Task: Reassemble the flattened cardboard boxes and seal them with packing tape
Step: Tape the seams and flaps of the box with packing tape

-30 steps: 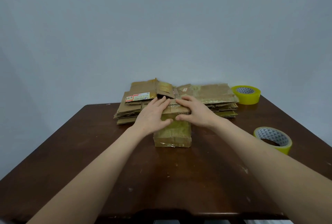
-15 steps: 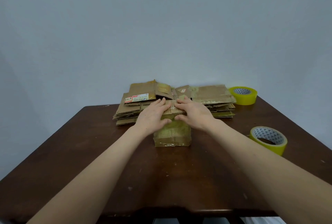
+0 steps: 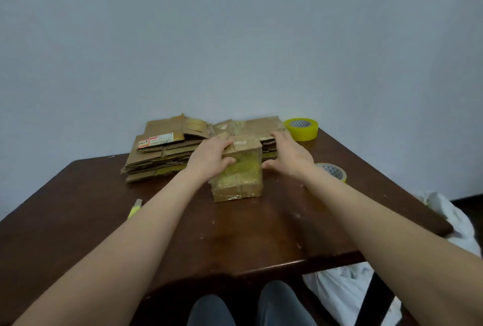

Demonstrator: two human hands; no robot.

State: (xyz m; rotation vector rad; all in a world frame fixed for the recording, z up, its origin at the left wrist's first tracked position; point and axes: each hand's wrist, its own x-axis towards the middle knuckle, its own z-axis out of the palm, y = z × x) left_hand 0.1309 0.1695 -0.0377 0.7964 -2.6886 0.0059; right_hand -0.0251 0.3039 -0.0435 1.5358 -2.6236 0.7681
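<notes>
the small brown cardboard box coated in old yellowish tape [image 3: 239, 178] stands on the dark brown wooden tabletop [image 3: 78, 221], just in front of the stack of flattened brown cardboard boxes [image 3: 162, 153]. the left hand [image 3: 209, 159] clamps its top left corner, fingers over the closed flaps and thumb on the near face. the right hand [image 3: 290, 156] is apart from it, fingers straight and empty, just beside the box's right side; whether its thumb touches the edge i cannot tell.

the step looks like holding the top flaps shut, ready for sealing. to do it well, press the left hand down on the seam so the flaps lie level, and send the right hand for tape. the nearer yellow roll of packing tape [image 3: 337, 171], partly hidden behind the right wrist, is the shorter reach; the farther yellow roll of packing tape [image 3: 302, 129] sits at the back corner. the glossy old tape may let the box slide.
</notes>
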